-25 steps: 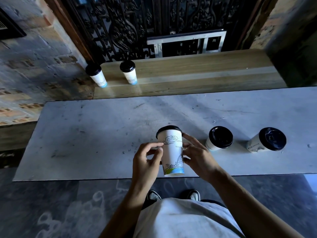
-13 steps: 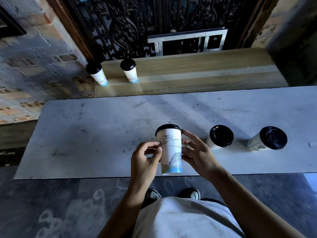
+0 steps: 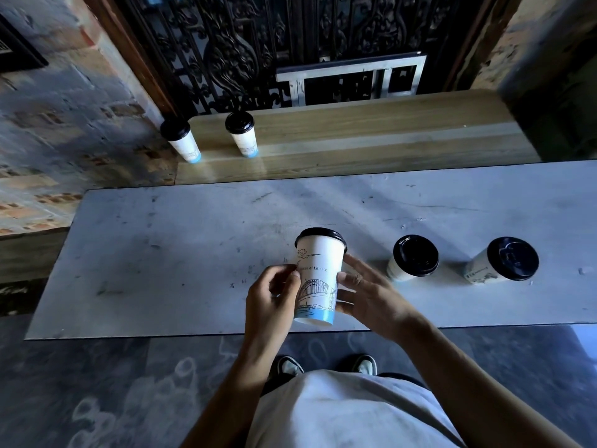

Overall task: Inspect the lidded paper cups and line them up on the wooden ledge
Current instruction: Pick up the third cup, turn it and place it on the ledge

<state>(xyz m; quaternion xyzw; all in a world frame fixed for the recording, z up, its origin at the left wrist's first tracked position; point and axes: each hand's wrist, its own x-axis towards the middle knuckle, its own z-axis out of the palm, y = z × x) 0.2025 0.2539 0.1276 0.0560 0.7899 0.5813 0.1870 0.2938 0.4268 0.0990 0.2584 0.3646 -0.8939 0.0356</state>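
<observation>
While both hands (image 3: 323, 295) grip lidded cup (image 3: 318, 273), upright, over table (image 3: 161, 253)

Two cups (image 3: 413, 258) right of held cup (image 3: 318, 276)

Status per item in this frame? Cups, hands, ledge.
Held cup: lid on, upright, gripped by both hands above the white table.
Left hand: fingers curled on held cup.
Right hand: thumb and fingers on held cup.
Two table cups: lidded, standing, untouched.
Two ledge cups: lidded, upright on the wooden ledge.
</observation>
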